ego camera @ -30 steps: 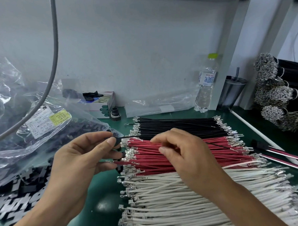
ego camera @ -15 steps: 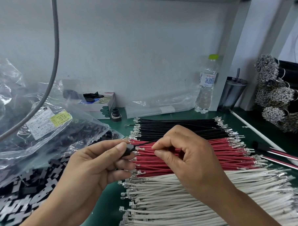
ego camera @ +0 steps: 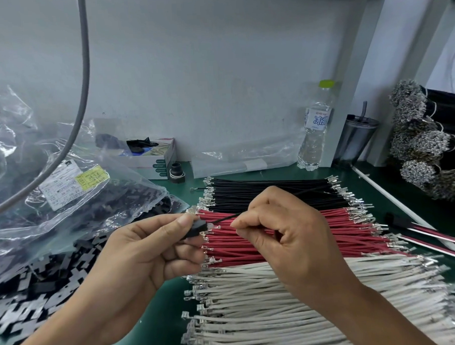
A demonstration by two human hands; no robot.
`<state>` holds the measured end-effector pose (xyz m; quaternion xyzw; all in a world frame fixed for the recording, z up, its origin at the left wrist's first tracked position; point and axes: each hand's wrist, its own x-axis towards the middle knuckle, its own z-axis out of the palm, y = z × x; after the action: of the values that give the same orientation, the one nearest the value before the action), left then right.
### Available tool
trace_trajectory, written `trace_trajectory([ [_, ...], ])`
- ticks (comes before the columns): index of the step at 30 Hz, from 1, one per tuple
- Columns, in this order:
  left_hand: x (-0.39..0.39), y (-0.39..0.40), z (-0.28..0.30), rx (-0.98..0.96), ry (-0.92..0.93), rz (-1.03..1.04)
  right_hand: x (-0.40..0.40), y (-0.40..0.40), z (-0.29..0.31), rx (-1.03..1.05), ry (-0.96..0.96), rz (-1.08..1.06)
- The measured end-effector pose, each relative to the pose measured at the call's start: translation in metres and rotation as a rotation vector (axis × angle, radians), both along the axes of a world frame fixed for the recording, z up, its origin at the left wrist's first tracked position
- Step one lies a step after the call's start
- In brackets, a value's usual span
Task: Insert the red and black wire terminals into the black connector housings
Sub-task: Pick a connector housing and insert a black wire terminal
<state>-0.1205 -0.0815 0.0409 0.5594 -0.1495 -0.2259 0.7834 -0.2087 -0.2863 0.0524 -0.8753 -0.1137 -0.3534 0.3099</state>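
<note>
Spreading across the green bench [ego camera: 159, 318] are three wide beds of loose leads, the white wires [ego camera: 305, 312] nearest, the red wires [ego camera: 289, 237] in the middle and the black wires [ego camera: 269, 194] farthest; a careless sweep of either forearm could drag those rows out of order. Left of them a clear bag [ego camera: 74, 202] holds spare housings. Above the red bed, the left hand [ego camera: 146, 256] pinches a black connector housing [ego camera: 195, 229] between thumb and curled fingers, mouth facing right. The right hand [ego camera: 284, 237] pinches a single black wire [ego camera: 224, 220] close to its metal terminal [ego camera: 212, 226], which sits right at the housing mouth (whether it has entered is hidden). My worry is the smallest part: pushed in tilted or rotated, the terminal would likely bend or fail to latch, and gripping too far back lets the wire buckle.
</note>
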Motion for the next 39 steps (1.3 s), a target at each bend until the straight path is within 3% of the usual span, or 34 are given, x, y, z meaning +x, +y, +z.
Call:
trace_trajectory([
  [6,-0.001,0.0,-0.001,0.014,0.033,-0.023,-0.002,-0.001,0.004,-0.38,-0.121,-0.118],
  [10,-0.001,0.001,-0.001,0.051,0.061,-0.013,-0.002,0.001,0.002,-0.47,-0.141,-0.133],
  [19,-0.014,-0.011,-0.004,0.003,0.125,0.023,0.0,0.013,-0.011,-0.37,-0.104,-0.148],
  [21,-0.016,-0.011,0.0,0.052,-0.025,0.067,0.001,0.011,-0.009,-0.3,-0.062,-0.129],
  [24,-0.017,-0.007,0.005,0.187,-0.43,0.12,0.001,0.005,-0.007,-0.126,0.029,-0.096],
  [26,-0.017,-0.006,0.005,0.251,-0.535,0.139,0.0,0.003,-0.006,-0.063,0.087,-0.076],
  [34,-0.015,-0.004,0.002,0.185,-0.383,0.126,-0.002,0.016,-0.003,-0.063,0.106,-0.03],
  [39,-0.018,-0.007,0.003,0.219,-0.434,0.108,-0.006,0.006,0.006,-0.152,0.143,-0.067],
])
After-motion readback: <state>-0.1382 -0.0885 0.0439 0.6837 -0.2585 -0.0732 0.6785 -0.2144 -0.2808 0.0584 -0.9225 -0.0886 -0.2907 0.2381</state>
